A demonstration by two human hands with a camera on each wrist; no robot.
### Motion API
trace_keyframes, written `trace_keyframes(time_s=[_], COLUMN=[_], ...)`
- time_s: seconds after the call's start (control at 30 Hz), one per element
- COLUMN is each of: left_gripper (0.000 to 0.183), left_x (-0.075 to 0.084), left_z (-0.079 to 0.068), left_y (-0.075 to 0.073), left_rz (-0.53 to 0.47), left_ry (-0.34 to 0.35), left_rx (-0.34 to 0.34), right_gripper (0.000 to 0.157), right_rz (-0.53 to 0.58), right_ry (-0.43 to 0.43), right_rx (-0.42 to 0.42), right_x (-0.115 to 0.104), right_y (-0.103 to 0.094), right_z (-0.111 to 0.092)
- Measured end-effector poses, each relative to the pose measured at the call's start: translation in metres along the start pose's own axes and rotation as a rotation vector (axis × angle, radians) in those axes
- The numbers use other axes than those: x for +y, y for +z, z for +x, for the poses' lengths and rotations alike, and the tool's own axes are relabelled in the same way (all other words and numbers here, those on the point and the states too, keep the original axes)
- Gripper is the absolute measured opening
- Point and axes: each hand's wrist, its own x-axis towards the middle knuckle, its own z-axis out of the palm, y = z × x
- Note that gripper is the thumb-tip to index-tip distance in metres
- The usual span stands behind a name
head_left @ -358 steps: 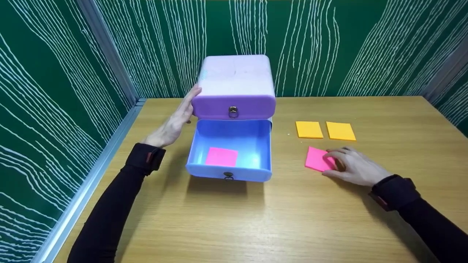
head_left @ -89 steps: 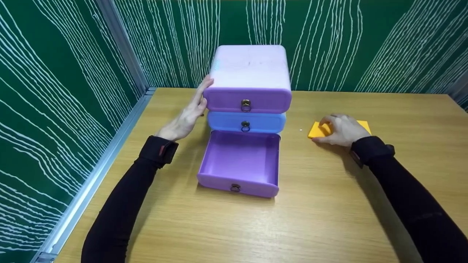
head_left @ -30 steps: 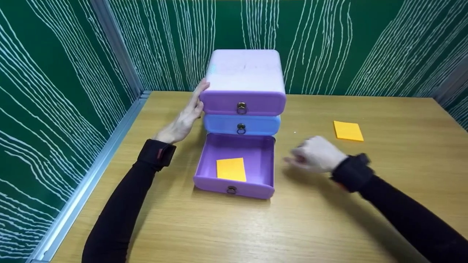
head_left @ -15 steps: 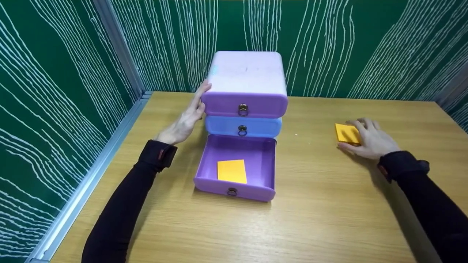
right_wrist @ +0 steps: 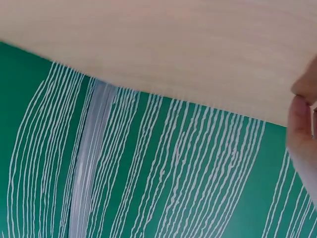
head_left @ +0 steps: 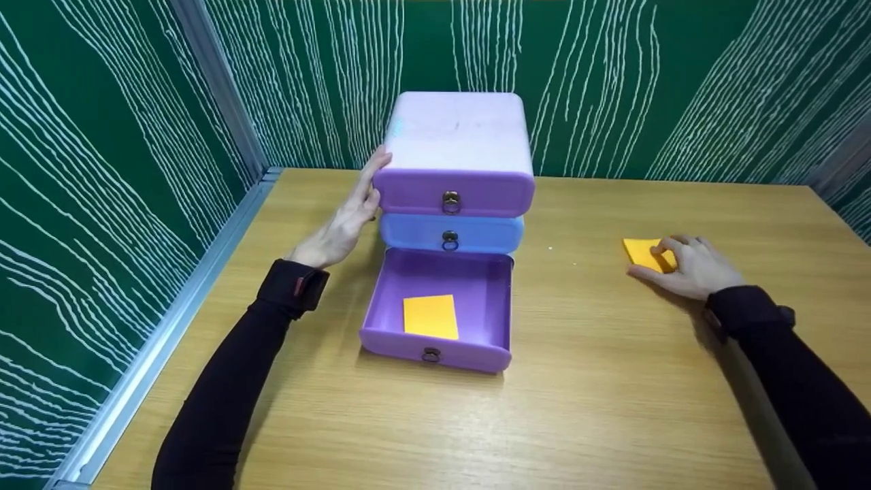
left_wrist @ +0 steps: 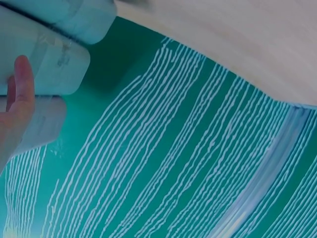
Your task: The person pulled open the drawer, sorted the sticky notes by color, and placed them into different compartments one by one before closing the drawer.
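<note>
A drawer unit with a whitish casing (head_left: 459, 129) stands on the table. Its top purple drawer (head_left: 415, 194) and middle blue drawer (head_left: 408, 233) are pushed in, while the bottom purple drawer (head_left: 480, 299) is pulled out. One orange sticky note pad (head_left: 430, 316) lies inside that bottom drawer. Against the unit's left side rests my left hand (head_left: 343, 221), fingers extended along the casing. My right hand (head_left: 701, 265) pinches a second orange sticky note pad (head_left: 638, 251) at the table's right, thumb at its near edge. The right wrist view catches only fingertips (right_wrist: 302, 114).
The wooden table (head_left: 578, 408) extends around the unit. Green walls with white wavy lines (head_left: 592, 88) close off the back and sides. A grey metal rail (head_left: 170, 299) runs down the left edge. Tiny white specks (head_left: 550, 248) lie right of the unit.
The blue drawer went in, the bottom drawer came out. One orange pad was put into it. My right hand then returned right and took hold of the other pad, which has turned slightly.
</note>
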Motion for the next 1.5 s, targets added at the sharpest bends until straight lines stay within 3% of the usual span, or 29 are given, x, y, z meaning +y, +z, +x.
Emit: trace_keyframes(time_s=[0.13,0.3,0.4,0.67,1.1,1.3,1.5], left_gripper=[0.075,0.078,0.078,0.069,0.075,0.081,0.075], left_x=[0.0,0.0,0.001,0.001,0.0,0.0,0.0], left_z=[0.0,-0.001,-0.001,0.001,-0.001,0.0,-0.001], left_y=[0.002,0.002,0.001,0.0,-0.002,-0.002,0.001], left_rz=[-0.011,-0.01,-0.003,0.005,-0.013,-0.022,-0.022], left_ry=[-0.011,-0.008,0.002,0.011,0.006,-0.001,-0.006], left_rx=[-0.008,-0.012,-0.008,-0.01,-0.003,-0.003,-0.005], right_gripper=[0.082,0.055,0.048,0.038,0.042,0.043,0.044], right_rz=[0.033,0.107,0.115,0.116,0.108,0.131,0.146], right_ry=[-0.007,-0.122,-0.179,-0.302,-0.738,-0.847,-0.907], right_rx=[-0.005,-0.075,-0.107,-0.053,0.134,0.145,0.129], right_x=[-0.007,-0.018,-0.03,-0.06,-0.15,-0.187,-0.217], right_y=[0.003,-0.004,-0.008,-0.009,-0.026,-0.035,-0.029], right_z=[-0.003,-0.002,0.001,-0.006,-0.029,-0.03,-0.025])
